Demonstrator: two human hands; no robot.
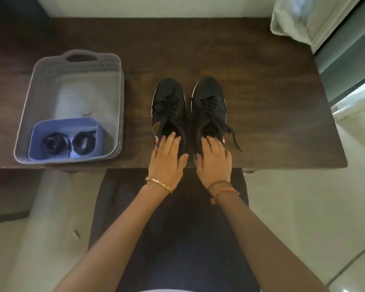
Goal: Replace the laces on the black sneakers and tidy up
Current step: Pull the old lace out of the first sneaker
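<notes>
Because both hands lay over the heels, the backs of the two black sneakers were hidden, and whether the fingers gripped the collars or only rested on them could not be told. The left hand (167,155) covered the left sneaker (169,110), the right hand (214,158) the right sneaker (209,108). The pair stood side by side on the dark wooden table (272,91), toes pointing away, dark laces threaded; one loose lace end (233,135) trailed onto the table right of the right sneaker. Well to the left, a grey basket (30,98) held a blue tray (36,142) with two coiled dark laces (69,142), blurred, and something white behind it, too hazy to make out
</notes>
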